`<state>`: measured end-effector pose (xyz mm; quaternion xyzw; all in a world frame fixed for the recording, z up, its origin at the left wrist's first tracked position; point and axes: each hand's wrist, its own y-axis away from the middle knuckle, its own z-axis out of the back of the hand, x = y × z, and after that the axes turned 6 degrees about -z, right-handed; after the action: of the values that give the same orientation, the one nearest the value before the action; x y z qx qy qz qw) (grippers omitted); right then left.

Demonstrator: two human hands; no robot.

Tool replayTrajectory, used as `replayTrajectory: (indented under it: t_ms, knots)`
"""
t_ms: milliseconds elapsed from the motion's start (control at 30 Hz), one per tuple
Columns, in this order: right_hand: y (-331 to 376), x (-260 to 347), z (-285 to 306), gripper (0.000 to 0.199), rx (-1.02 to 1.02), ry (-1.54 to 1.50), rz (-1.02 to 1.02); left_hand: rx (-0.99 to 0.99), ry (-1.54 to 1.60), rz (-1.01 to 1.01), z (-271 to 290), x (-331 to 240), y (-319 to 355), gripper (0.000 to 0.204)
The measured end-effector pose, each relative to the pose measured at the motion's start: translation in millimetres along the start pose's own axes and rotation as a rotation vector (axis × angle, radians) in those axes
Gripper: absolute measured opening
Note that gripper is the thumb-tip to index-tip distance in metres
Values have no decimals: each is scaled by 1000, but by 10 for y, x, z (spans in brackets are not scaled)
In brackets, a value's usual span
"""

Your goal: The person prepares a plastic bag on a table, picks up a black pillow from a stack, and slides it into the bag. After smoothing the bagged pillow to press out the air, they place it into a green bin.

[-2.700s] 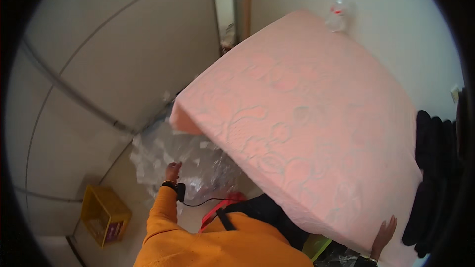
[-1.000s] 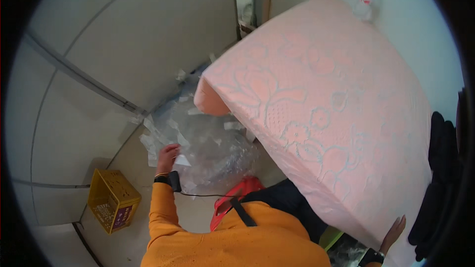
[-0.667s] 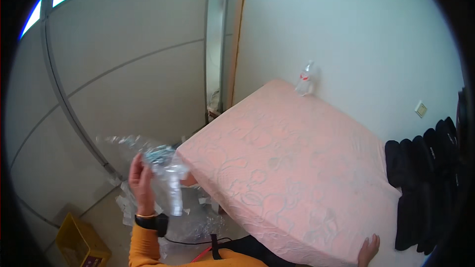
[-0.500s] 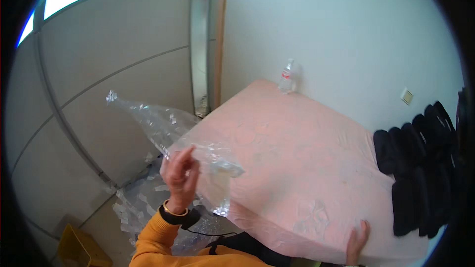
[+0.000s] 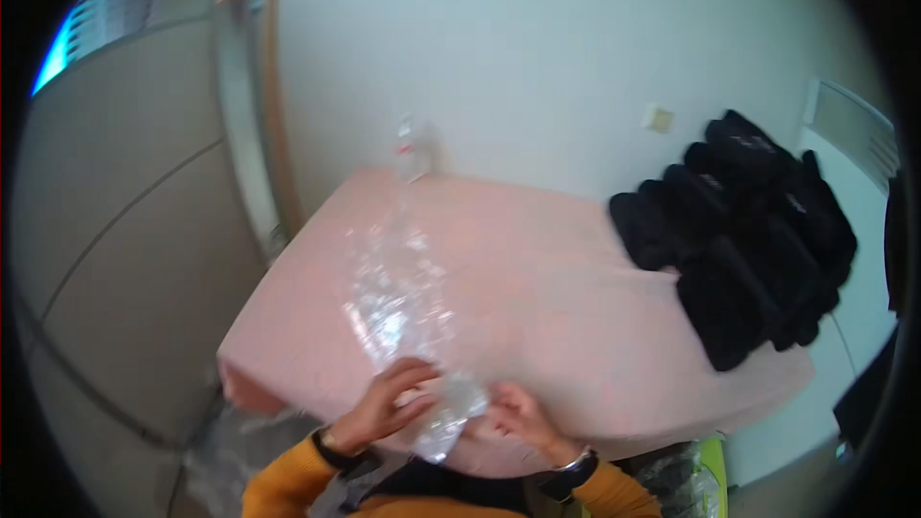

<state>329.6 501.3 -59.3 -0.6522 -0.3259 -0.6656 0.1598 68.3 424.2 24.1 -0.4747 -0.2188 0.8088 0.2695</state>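
Observation:
A crumpled clear plastic bag (image 5: pixel 395 302) lies stretched over the near left part of the pink-covered table (image 5: pixel 537 278). Its near end hangs past the table's front edge, close to my body. My left hand (image 5: pixel 395 403) is closed on the bag, fingers curled over the film. At the bag's right edge, the fingers of my right hand (image 5: pixel 526 419) are pinched together on the film; blur softens the fingertips. The bag shows nothing inside that I can make out.
A clear bottle (image 5: pixel 408 155) with a red-marked label stands by the wall at the back left. Black folded cloth items (image 5: pixel 743 230) are piled on the table's right side. Loose clear plastic (image 5: pixel 254 456) lies low at the left; a green-rimmed container (image 5: pixel 710 480) sits below the table.
My view has turned right. My left hand has brought the bag down from the air at the left onto the table, and my right hand has come from the table to the bag.

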Motion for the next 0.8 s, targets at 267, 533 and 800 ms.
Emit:
replayTrajectory:
  t_ms: [267,533,800]
  knots:
    - [-446,-81,-285,28,-113,554,365,206,-322,36,305,760,599,54]
    - [-360,-119,-28,24,-99,273,60,192,-360,-27,619,702,264,48]
    - [-569,-698,366,29,-198,205,559,437,-716,48,942,1254,345,56]
